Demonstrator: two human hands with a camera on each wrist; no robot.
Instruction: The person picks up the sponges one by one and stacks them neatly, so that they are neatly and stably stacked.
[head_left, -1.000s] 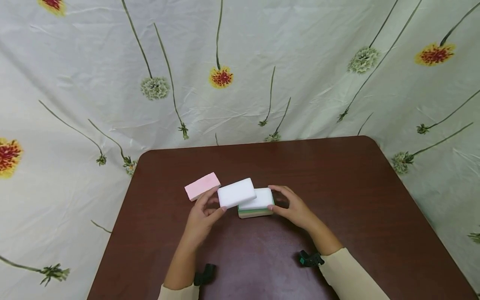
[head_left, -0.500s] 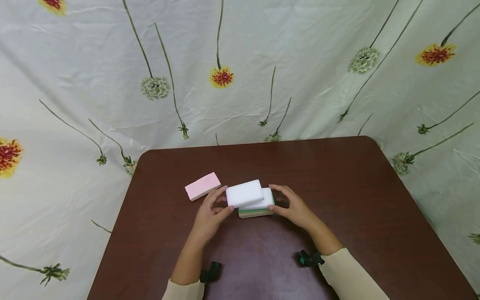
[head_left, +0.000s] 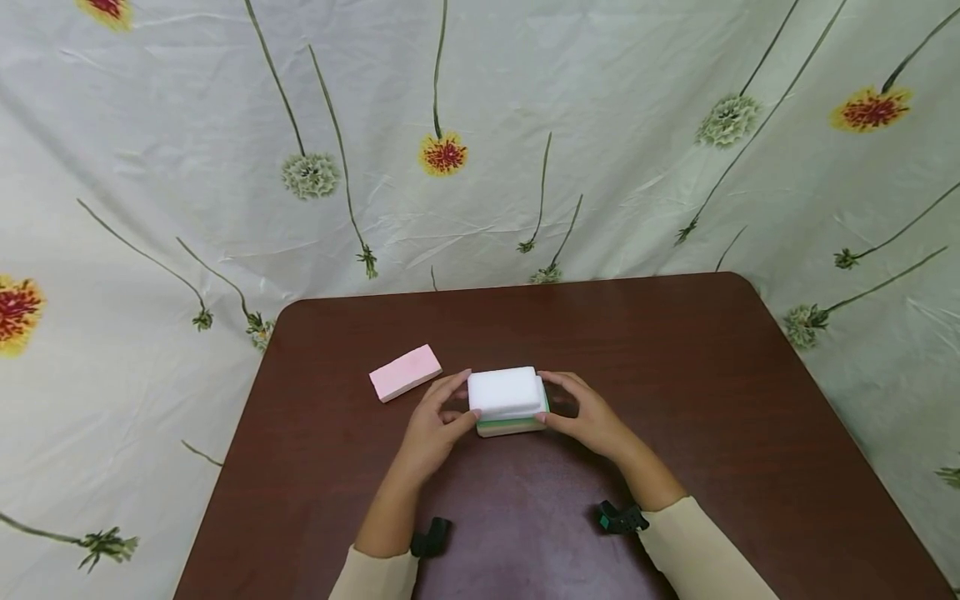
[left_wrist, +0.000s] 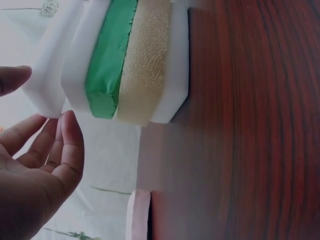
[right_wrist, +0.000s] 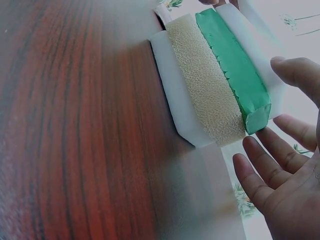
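Note:
In the head view my left hand (head_left: 431, 433) pinches a white sponge block (head_left: 502, 392) by its left end, thumb in front and fingers behind. That block lies over a second white sponge (left_wrist: 80, 70), set slightly left of it. Below come a green block (left_wrist: 112, 55), a beige porous sponge (left_wrist: 145, 55) and a white block (left_wrist: 175, 65) on the table. My right hand (head_left: 592, 421) holds the right end of the stack, its thumb at the second white sponge and fingertips against that sponge and the green block. Whether the top block fully touches the one beneath is unclear.
A pink sponge block (head_left: 406, 372) lies flat, left of and behind the stack. The dark wooden table (head_left: 675, 350) ends at a back edge against a white flower-printed cloth (head_left: 495, 75). Dark bands (head_left: 622, 517) sit on both wrists.
My left hand has carried the top white block rightward and slightly nearer me, from partly off the stack's left side to nearly lined up over it. My right hand has stayed put.

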